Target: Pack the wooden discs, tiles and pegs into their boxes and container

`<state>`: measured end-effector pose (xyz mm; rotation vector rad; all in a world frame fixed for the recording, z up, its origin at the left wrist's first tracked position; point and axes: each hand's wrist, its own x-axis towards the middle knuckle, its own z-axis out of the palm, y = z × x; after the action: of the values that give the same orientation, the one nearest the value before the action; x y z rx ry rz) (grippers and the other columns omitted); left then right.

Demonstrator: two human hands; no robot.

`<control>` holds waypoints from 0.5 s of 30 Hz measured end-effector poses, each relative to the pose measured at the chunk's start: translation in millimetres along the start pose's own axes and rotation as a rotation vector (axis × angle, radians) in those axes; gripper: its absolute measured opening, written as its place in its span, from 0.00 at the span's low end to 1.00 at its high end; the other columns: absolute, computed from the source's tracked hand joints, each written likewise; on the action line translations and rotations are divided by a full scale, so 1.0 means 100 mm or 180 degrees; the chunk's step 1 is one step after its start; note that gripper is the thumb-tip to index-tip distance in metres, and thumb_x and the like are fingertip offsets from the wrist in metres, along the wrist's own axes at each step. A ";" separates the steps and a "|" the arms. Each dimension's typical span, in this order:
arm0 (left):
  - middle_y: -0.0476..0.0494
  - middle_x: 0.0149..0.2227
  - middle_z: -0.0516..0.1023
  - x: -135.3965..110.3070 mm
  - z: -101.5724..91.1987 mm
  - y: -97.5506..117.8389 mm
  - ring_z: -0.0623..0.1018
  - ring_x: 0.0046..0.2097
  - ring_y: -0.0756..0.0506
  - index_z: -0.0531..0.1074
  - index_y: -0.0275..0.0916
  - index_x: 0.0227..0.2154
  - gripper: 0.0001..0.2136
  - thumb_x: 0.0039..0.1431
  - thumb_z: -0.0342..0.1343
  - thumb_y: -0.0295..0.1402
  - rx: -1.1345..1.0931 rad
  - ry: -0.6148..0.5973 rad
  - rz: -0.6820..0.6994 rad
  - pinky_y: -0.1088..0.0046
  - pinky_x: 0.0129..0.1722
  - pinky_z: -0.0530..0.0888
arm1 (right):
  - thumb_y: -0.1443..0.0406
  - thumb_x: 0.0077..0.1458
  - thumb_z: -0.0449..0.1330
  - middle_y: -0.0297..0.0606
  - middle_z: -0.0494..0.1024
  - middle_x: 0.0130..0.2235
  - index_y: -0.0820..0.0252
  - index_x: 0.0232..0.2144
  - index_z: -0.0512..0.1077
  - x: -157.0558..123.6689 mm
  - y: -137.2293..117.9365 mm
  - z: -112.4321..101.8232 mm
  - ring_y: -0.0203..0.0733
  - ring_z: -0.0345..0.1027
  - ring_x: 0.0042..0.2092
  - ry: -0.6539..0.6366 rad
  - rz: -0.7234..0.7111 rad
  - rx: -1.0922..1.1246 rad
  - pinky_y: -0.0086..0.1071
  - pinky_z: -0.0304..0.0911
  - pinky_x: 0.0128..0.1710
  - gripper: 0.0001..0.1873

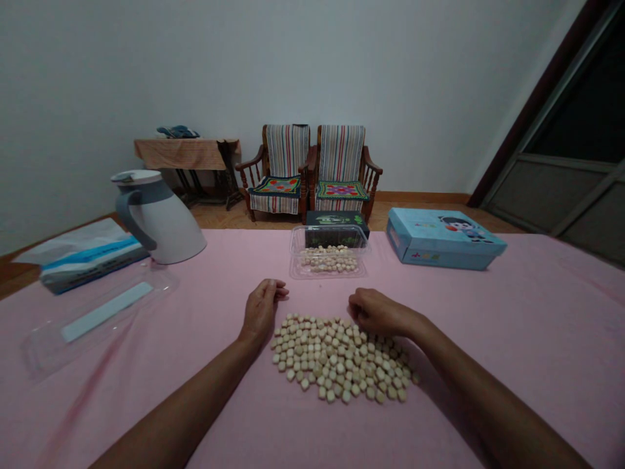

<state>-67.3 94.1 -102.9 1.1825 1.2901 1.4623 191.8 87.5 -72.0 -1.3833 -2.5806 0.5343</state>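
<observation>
A heap of small beige rounded pieces [336, 358], perhaps nuts or biscuits, lies on the pink tablecloth [532, 326] in front of me. My right hand [378, 312] rests on the heap's upper right edge, its fingers curled down among the pieces and partly hidden. My left hand [263, 309] lies on the cloth just beyond the heap's upper left edge, palm down, and holds nothing I can see. Behind them stands a clear plastic tub [328, 273] holding more of the same pieces.
A black box [336, 225] stands behind the tub. A blue printed box [444, 238] lies to the right. On the left are a tilted white jug [161, 218], a clear plastic tray [97, 319] and a flat package [90, 260]. Two armchairs [312, 172] stand beyond the table.
</observation>
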 end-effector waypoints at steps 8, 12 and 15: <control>0.43 0.29 0.76 0.00 -0.01 0.00 0.75 0.31 0.47 0.71 0.35 0.31 0.17 0.53 0.51 0.46 0.0080 -0.0012 -0.0006 0.70 0.35 0.70 | 0.69 0.53 0.53 0.41 0.71 0.44 0.58 0.45 0.66 0.07 -0.09 -0.28 0.37 0.69 0.40 0.2457 -0.0195 0.1398 0.31 0.64 0.38 0.15; 0.43 0.29 0.76 0.00 0.00 0.01 0.75 0.31 0.46 0.71 0.35 0.31 0.18 0.53 0.51 0.47 0.0104 -0.0030 -0.0021 0.70 0.35 0.70 | 0.70 0.52 0.53 0.36 0.75 0.33 0.60 0.34 0.70 0.05 -0.08 -0.24 0.36 0.69 0.34 0.1721 -0.0061 0.1256 0.29 0.63 0.34 0.08; 0.43 0.28 0.76 0.00 0.00 0.01 0.75 0.31 0.47 0.71 0.35 0.31 0.18 0.52 0.51 0.48 0.0069 -0.0007 -0.0001 0.71 0.35 0.70 | 0.72 0.49 0.54 0.36 0.74 0.31 0.61 0.30 0.72 0.04 -0.09 -0.10 0.35 0.67 0.32 0.0755 -0.0179 0.0944 0.27 0.61 0.32 0.08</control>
<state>-67.2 94.1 -101.5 1.1978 1.3074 1.4498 185.6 89.1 -59.4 -1.1926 -2.2394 0.6679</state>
